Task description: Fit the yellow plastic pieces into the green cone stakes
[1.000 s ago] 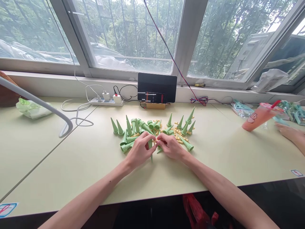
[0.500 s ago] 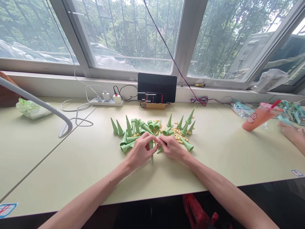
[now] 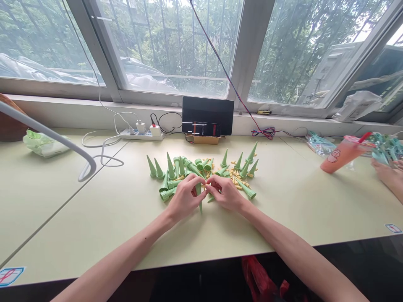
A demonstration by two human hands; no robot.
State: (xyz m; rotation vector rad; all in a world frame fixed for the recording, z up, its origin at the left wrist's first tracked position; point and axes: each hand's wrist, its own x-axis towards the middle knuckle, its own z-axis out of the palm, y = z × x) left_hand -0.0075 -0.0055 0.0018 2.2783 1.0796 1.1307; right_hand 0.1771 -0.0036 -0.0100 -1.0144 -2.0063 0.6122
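My left hand (image 3: 185, 198) is closed around a green plastic watering spike (image 3: 200, 207), its pointed tip turned down toward the table. My right hand (image 3: 225, 194) is pinched shut against the spike's upper end, its fingertips meeting those of the left. Whatever sits between the right fingers is hidden or too small to name. Beyond both hands lies a pile of similar green spikes (image 3: 168, 193), some standing on their wide ends and others on their sides. Several small yellow plastic pieces (image 3: 236, 176) are scattered among them, mostly to the right.
A phone (image 3: 206, 128) leans on a small cardboard box before a black tablet (image 3: 208, 110). A power strip (image 3: 141, 134) with cables is at back left. On the right stand an orange drink cup (image 3: 341, 156) and another person's hand (image 3: 388, 174) near teal items (image 3: 388, 149).
My right fingers have shifted slightly at the spike's upper end; my left hand stays almost still, holding the spike. At the far right, the other person's hand has moved slightly.
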